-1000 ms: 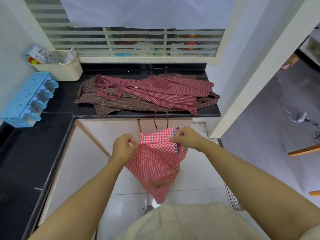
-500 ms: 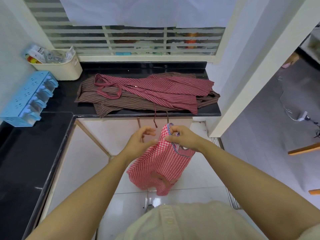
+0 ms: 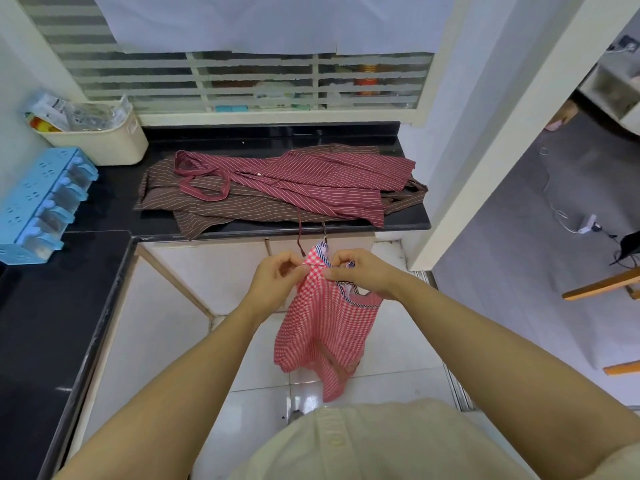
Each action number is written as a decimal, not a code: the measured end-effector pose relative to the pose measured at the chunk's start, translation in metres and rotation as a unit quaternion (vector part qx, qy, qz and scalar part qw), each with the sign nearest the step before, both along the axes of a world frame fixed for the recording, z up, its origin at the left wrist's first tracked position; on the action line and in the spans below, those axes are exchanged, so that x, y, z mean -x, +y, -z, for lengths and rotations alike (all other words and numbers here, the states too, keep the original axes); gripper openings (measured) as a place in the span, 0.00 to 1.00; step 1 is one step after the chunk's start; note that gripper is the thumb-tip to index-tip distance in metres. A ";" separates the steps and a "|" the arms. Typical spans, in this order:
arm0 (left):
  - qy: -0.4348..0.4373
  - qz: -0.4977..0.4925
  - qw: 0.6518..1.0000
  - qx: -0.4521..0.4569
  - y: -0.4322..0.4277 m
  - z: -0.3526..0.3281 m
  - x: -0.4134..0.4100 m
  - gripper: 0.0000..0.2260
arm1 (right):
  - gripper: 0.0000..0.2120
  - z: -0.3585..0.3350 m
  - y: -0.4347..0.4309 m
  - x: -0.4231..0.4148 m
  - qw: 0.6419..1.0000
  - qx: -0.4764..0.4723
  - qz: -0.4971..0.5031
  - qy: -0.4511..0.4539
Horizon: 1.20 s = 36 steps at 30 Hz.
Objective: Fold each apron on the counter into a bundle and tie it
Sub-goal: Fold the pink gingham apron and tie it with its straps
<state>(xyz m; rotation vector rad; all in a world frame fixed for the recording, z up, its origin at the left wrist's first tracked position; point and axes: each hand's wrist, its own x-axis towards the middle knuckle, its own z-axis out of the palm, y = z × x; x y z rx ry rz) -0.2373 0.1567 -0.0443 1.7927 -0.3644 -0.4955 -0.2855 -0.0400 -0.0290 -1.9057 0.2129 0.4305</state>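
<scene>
Red-and-white checked cloth apron (image 3: 322, 327) hangs in the air in front of the black stone counter (image 3: 242, 136), below its edge and above the pale floor tiles. The left hand (image 3: 277, 278) pinches its top edge between thumb and forefinger, the other fingers curled in. The right hand (image 3: 360, 275) pinches the top just beside it, at the blue-striped trim. The hands are nearly touching.

The step looks like a lengthwise fold. To do it well, match the two top corners squarely, let the cloth's weight pull the halves flat, and keep the ties free for the knot.

A maroon pinstriped apron (image 3: 329, 181) lies across a brown pinstriped apron (image 3: 207, 202) on the counter, both not yet folded.

No brand or writing is readable. Print on the packets in the cream plastic basket (image 3: 100, 147) is too small to read.
</scene>
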 end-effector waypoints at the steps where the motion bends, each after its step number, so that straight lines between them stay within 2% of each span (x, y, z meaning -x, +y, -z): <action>1: 0.019 -0.011 1.000 0.000 -0.001 0.000 -0.001 0.05 | 0.06 -0.002 0.000 0.000 1.000 -0.016 0.020 0.004; 3: 0.044 -0.057 0.997 -0.025 0.002 0.003 -0.004 0.06 | 0.06 -0.004 -0.001 -0.002 0.993 -0.070 0.095 0.002; 6: -0.038 -0.158 0.973 -0.166 0.017 0.011 -0.005 0.05 | 0.10 -0.006 -0.010 -0.005 0.968 -0.112 0.225 0.010; 8: -0.110 -0.171 0.939 -0.278 0.026 0.012 -0.004 0.10 | 0.12 -0.004 -0.017 -0.004 0.971 -0.076 0.228 0.008; 10: -0.155 -0.129 0.929 -0.310 0.025 0.010 -0.003 0.12 | 0.08 -0.004 -0.018 -0.002 0.977 -0.064 0.202 0.008; 13: -0.185 -0.007 0.941 -0.283 0.006 0.001 0.002 0.11 | 0.05 -0.012 -0.006 -0.004 0.979 -0.094 0.180 0.003; 15: -0.184 0.043 0.943 -0.274 -0.011 -0.004 0.007 0.16 | 0.03 -0.019 0.005 -0.009 0.983 -0.101 0.155 -0.018; 17: -0.147 0.028 0.955 -0.255 -0.023 -0.009 0.007 0.18 | 0.04 -0.025 0.011 -0.013 0.986 -0.093 0.133 -0.038; 21: -0.132 0.001 0.965 -0.224 -0.025 -0.008 0.002 0.09 | 0.04 -0.030 0.006 -0.014 0.992 -0.067 0.093 -0.049; 22: -0.111 -0.005 0.972 -0.206 -0.024 -0.007 0.001 0.10 | 0.05 -0.030 0.005 -0.013 0.993 -0.062 0.083 -0.051; 25: 0.031 -0.008 0.997 -0.073 -0.016 -0.005 -0.003 0.10 | 0.11 -0.024 0.004 -0.010 0.989 -0.075 0.107 -0.064; 27: 0.097 -0.009 0.995 -0.023 -0.008 -0.001 -0.005 0.10 | 0.16 -0.015 0.002 -0.010 0.983 -0.076 0.158 -0.063; 29: 0.139 -0.026 0.990 -0.005 -0.001 0.000 -0.006 0.09 | 0.17 -0.006 0.000 -0.006 0.981 -0.033 0.189 -0.040; 31: 0.171 -0.035 0.985 0.020 0.002 0.001 -0.007 0.07 | 0.17 0.003 0.000 0.001 0.987 0.000 0.159 0.010; 33: 0.193 -0.024 0.980 0.037 0.002 -0.001 -0.006 0.05 | 0.21 0.011 0.005 0.008 0.994 -0.011 0.086 0.060; 36: 0.210 -0.008 0.976 0.058 0.003 -0.002 -0.007 0.08 | 0.25 0.021 0.016 0.009 0.996 -0.036 0.053 0.061</action>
